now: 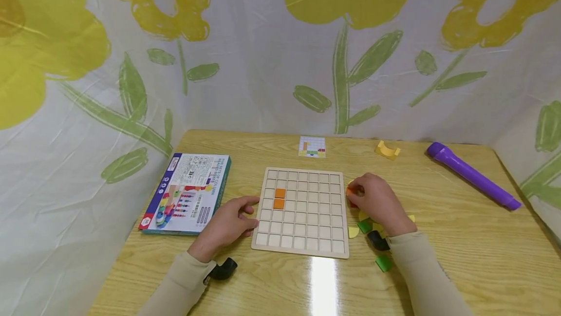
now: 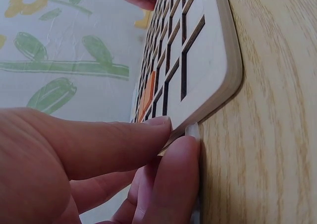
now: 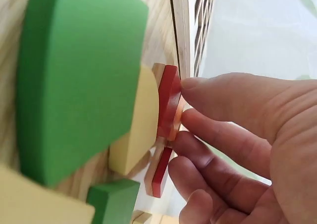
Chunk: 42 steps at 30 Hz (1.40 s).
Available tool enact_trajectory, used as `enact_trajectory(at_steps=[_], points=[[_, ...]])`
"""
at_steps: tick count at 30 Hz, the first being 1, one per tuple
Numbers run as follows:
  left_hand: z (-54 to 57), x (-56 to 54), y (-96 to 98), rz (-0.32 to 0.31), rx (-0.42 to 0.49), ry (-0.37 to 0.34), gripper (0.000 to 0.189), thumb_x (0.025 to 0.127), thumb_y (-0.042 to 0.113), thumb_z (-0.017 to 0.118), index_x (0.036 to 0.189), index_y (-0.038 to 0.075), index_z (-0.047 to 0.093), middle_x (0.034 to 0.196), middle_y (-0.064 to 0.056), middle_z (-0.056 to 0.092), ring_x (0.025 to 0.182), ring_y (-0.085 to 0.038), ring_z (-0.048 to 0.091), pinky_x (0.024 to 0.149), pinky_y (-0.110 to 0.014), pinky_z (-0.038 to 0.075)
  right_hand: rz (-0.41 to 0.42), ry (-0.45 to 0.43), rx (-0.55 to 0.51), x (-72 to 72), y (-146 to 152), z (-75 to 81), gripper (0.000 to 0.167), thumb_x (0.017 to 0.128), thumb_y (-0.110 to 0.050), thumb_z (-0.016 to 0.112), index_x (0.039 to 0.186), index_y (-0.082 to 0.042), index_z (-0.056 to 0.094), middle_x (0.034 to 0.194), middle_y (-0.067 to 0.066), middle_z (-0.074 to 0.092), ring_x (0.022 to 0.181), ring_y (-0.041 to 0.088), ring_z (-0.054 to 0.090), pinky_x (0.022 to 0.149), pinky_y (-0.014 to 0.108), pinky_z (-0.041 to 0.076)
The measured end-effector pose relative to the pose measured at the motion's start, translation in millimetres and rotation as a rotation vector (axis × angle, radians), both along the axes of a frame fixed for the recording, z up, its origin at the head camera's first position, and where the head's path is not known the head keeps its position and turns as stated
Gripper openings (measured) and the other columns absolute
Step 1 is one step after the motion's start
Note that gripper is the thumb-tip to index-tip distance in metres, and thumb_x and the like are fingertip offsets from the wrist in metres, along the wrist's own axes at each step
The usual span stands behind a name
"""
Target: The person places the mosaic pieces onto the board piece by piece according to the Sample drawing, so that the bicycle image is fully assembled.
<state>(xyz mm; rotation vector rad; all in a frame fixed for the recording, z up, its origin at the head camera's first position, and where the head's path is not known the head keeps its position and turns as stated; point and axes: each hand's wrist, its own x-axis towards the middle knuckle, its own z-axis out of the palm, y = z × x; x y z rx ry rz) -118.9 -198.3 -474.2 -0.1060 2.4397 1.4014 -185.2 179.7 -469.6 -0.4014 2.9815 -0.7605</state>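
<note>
A wooden grid board (image 1: 302, 252) lies on the table with two orange square tiles (image 1: 279, 198) in adjacent cells of one column. My left hand (image 1: 230, 223) is at its left edge. In the left wrist view, the thumb (image 2: 129, 143) lies against the rim and a fingertip (image 2: 181, 159) sits lower, close to the tabletop. Beside the board's right edge, my right hand (image 1: 379, 201) pinches an orange tile (image 3: 177, 122) between thumb and fingers. Red pieces (image 3: 168, 97) lie right under those fingertips. Green pieces (image 3: 94, 75) and yellow pieces (image 1: 353, 232) are scattered nearby, partly hidden by the hand.
Behind the board lies a small pattern card (image 1: 312, 147). A boxed toy set (image 1: 188, 194) is on the left. At the back right are a yellow arch block (image 1: 387, 150) and a long purple stick (image 1: 473, 175). One green piece (image 1: 383, 264) lies nearer the front, beside the right sleeve.
</note>
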Motion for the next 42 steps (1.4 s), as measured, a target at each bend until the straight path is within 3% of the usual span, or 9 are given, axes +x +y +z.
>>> enact_trajectory(at_steps=[5, 12, 23, 42], points=[[0.0, 1.2, -0.5, 0.000, -0.001, 0.000, 0.058, 0.096, 0.004, 0.078, 0.151, 0.012, 0.063, 0.123, -0.012, 0.065, 0.079, -0.017, 0.065, 0.068, -0.031, 0.064, -0.003, -0.005, 0.016, 0.1, -4.2, 0.5, 0.021, 0.097, -0.020, 0.081, 0.108, -0.002, 0.082, 0.098, 0.010, 0.071, 0.085, 0.023, 0.060, 0.079, 0.040, 0.055], [2.4, 1.4, 0.1, 0.002, -0.001, 0.000, 0.058, 0.096, 0.004, 0.079, 0.151, 0.012, 0.063, 0.123, -0.013, 0.065, 0.079, -0.018, 0.063, 0.067, -0.031, 0.064, 0.003, -0.006, 0.016, -0.4, -2.3, 2.5, 0.015, 0.099, -0.013, 0.077, 0.109, -0.003, 0.083, 0.104, 0.012, 0.073, 0.092, 0.027, 0.067, 0.088, 0.049, 0.061], [5.3, -0.2, 0.5, 0.000, -0.012, 0.000, 0.057, 0.097, 0.004, 0.078, 0.151, 0.012, 0.063, 0.123, -0.012, 0.065, 0.085, -0.017, 0.064, 0.070, -0.030, 0.065, 0.010, -0.036, 0.016, -2.9, 1.9, 4.9, 0.018, 0.098, -0.014, 0.078, 0.111, -0.002, 0.082, 0.108, 0.014, 0.074, 0.094, 0.027, 0.067, 0.088, 0.049, 0.061], [2.7, -0.3, -0.7, -0.018, -0.001, 0.010, 0.058, 0.096, 0.004, 0.078, 0.151, 0.011, 0.062, 0.122, -0.013, 0.065, 0.081, -0.017, 0.064, 0.068, -0.031, 0.065, 0.038, -0.052, 0.009, -2.8, 7.5, 4.9, 0.018, 0.097, -0.008, 0.078, 0.114, -0.002, 0.082, 0.106, 0.012, 0.072, 0.088, 0.022, 0.061, 0.081, 0.039, 0.056]])
